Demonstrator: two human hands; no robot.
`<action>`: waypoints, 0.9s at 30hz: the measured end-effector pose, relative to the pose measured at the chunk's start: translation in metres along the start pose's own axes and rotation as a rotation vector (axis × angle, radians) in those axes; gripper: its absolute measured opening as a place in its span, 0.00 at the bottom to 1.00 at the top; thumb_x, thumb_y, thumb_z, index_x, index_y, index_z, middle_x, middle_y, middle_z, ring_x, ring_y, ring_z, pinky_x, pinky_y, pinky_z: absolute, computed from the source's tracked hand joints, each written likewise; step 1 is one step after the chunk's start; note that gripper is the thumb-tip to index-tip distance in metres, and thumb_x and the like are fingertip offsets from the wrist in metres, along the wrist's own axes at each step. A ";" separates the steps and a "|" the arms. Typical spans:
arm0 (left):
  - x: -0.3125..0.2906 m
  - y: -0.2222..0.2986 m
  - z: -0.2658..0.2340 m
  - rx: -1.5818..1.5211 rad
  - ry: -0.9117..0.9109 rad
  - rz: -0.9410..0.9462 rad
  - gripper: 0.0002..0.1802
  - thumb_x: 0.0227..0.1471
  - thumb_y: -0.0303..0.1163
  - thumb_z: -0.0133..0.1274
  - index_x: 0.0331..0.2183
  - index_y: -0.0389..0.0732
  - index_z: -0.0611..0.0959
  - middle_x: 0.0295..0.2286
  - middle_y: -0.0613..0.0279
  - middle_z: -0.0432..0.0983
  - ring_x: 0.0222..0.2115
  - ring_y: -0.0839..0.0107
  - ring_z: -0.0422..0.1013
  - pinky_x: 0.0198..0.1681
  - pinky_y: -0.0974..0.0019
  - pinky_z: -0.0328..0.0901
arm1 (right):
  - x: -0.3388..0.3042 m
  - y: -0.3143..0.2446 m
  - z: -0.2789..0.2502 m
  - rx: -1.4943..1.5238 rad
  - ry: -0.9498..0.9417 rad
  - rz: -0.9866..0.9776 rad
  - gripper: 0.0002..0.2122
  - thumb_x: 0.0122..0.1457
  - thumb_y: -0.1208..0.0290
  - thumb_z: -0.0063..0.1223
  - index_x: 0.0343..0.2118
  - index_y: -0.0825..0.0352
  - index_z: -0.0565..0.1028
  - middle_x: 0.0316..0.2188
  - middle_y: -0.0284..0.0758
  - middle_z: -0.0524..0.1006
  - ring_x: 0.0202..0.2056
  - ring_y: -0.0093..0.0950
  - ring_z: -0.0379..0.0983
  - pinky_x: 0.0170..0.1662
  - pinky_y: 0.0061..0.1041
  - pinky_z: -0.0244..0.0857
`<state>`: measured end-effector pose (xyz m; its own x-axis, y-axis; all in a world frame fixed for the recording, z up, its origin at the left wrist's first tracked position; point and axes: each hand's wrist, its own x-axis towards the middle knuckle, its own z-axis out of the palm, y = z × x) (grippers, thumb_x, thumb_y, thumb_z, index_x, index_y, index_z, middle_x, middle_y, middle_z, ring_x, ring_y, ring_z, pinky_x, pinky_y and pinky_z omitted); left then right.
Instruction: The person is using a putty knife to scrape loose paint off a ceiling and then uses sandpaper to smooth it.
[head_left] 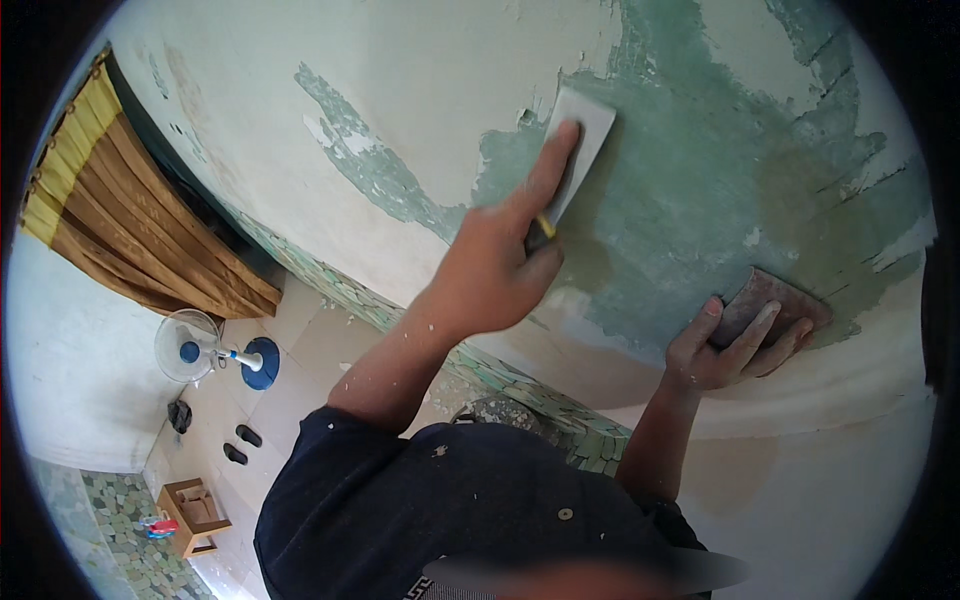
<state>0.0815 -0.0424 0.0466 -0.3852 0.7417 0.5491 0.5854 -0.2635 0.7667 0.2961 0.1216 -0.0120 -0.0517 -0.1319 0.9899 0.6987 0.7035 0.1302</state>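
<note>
My left hand (490, 265) is closed round the handle of a putty knife (588, 140). One finger stretches along its wide pale blade, which lies close against the wall (430, 70). Around the blade spreads a large bare green patch (680, 190) with ragged edges of white coating. Lower and to the right, my right hand (715, 350) grips a flat, reddish-brown rectangular piece (765, 305), its fingers spread over the face. That piece sits close to the wall; its exact kind is unclear, and whether it touches the surface I cannot tell.
Green stone tiles (530, 400) run along the wall's foot. On the left are a brown-and-yellow curtain (140, 210), a blue-and-white standing fan (260, 363), dark slippers (242, 444) and a wooden stool (190, 510). Pale flakes are scattered on the floor (320, 340).
</note>
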 end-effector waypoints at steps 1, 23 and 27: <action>-0.012 -0.011 0.005 0.032 -0.023 -0.002 0.53 0.43 0.17 0.48 0.70 0.54 0.53 0.40 0.34 0.76 0.33 0.40 0.75 0.39 0.59 0.70 | 0.000 0.000 0.001 0.009 0.006 -0.004 0.26 0.64 0.58 0.56 0.60 0.69 0.69 0.65 0.56 0.57 0.67 0.54 0.52 0.66 0.59 0.49; 0.002 -0.002 -0.003 0.045 -0.037 0.047 0.51 0.46 0.16 0.48 0.70 0.47 0.50 0.60 0.45 0.66 0.52 0.51 0.74 0.52 0.68 0.65 | -0.002 0.000 0.001 0.008 -0.005 0.018 0.27 0.64 0.57 0.57 0.60 0.69 0.69 0.66 0.56 0.56 0.67 0.54 0.51 0.66 0.59 0.49; -0.020 -0.013 0.005 0.049 -0.100 -0.051 0.52 0.46 0.17 0.49 0.70 0.47 0.50 0.59 0.45 0.68 0.53 0.50 0.73 0.53 0.69 0.64 | -0.002 0.000 0.000 0.024 0.001 0.011 0.28 0.64 0.57 0.57 0.61 0.69 0.69 0.66 0.56 0.56 0.68 0.54 0.51 0.66 0.59 0.48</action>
<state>0.0856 -0.0509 0.0241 -0.3443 0.8117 0.4719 0.6020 -0.1948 0.7744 0.2955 0.1219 -0.0137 -0.0439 -0.1250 0.9912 0.6822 0.7211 0.1211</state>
